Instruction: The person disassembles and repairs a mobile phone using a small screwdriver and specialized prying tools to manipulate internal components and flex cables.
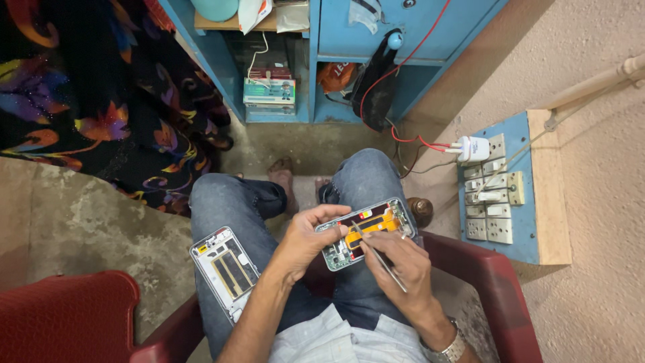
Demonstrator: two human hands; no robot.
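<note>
My left hand grips the near end of an opened phone body with its back off, showing a green board and an orange flex strip. My right hand pinches thin metal tweezers, whose tip rests on the orange strip in the middle of the phone. Both hands are over my right thigh. A second phone part, a white frame with dark and gold panels, lies flat on my left thigh, untouched.
I sit in a red plastic chair. A blue cabinet with boxes and red wires stands ahead. A blue switchboard with a white plug hangs on the right wall. Dark patterned cloth lies at the left.
</note>
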